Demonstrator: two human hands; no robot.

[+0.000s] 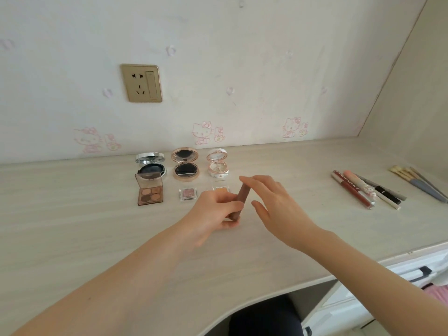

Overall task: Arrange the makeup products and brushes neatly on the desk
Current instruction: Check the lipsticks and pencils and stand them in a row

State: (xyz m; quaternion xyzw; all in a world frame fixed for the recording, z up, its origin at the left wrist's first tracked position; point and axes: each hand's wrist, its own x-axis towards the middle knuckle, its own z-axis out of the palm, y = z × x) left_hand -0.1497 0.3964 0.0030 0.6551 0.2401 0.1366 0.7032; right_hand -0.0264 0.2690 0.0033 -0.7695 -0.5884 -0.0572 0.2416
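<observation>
While left hand [213, 212] grips 1 brown tube [243, 196] (lipstick, perhaps), right hand [276, 204] fingers spread, empty.

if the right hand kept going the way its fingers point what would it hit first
Most likely the brown cosmetic tube held in the left hand: the right hand has its fingertips by the tube's top, though depth is unclear.

L hand [213, 210] gripping brown tube [243, 196] (tilted), R hand [275, 202] at its top
</observation>
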